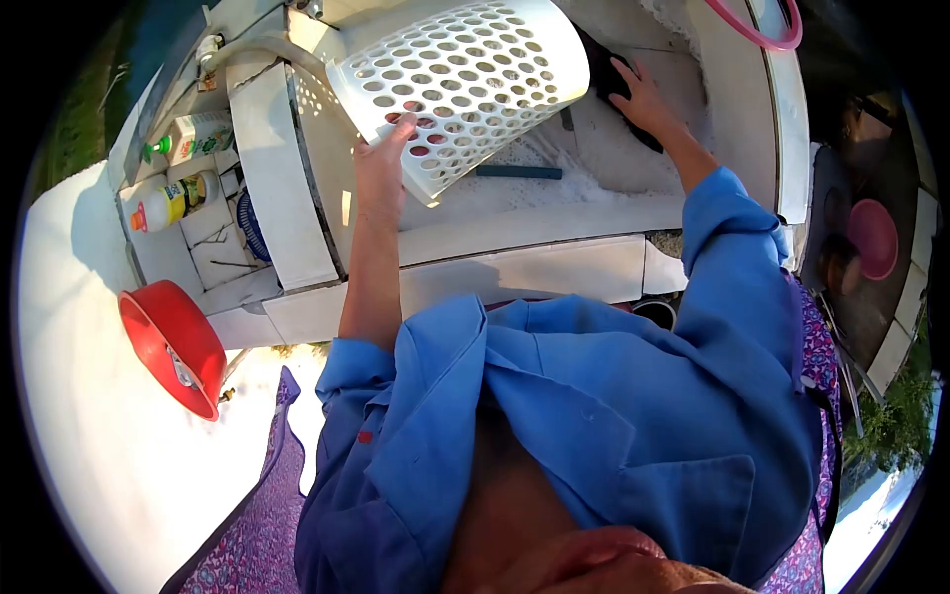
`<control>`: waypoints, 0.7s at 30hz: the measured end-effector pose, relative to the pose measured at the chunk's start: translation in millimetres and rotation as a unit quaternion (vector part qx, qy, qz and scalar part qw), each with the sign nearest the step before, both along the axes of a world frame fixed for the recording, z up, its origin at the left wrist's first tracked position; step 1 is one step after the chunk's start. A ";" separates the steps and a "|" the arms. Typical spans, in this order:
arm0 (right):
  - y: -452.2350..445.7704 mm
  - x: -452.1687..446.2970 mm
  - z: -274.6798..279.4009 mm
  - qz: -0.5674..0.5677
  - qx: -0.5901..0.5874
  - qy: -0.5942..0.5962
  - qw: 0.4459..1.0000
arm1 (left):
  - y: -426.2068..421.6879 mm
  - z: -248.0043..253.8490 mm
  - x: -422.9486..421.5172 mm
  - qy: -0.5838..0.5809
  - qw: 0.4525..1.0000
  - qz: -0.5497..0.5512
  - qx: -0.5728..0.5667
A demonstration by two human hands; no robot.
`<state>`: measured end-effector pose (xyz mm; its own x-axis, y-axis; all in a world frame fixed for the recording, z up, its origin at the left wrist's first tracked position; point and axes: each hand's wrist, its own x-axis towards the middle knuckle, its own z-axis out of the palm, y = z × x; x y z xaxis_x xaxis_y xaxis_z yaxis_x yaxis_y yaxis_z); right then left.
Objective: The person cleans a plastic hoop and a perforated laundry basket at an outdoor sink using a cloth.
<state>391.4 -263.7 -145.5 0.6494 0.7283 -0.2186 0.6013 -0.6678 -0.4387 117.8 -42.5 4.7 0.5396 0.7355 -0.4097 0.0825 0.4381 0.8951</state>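
Observation:
A white plastic basket (465,79) with round holes lies tilted on its side over the tiled basin (515,220). My left hand (384,163) grips its lower left rim, the thumb on the outside and the fingers showing through the holes. On the right, my right hand (643,97) rests on a dark, wet-looking item (604,74) against the basin floor, its fingers spread. What that item is cannot be made out. Below the basket, a dark green bar (519,172) lies among white suds.
At the left, a carton with a green cap (198,137) and a bottle with an orange cap (178,201) lie by a blue round brush (251,226). A red basin (176,346) is lower left. Pink rims (767,40) and a pink bowl (873,240) show at the right.

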 end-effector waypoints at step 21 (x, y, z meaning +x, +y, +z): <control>5.8 -34.8 78.6 -0.036 0.075 0.297 0.951 | 8.4 11.7 11.5 -0.006 0.989 -0.005 0.146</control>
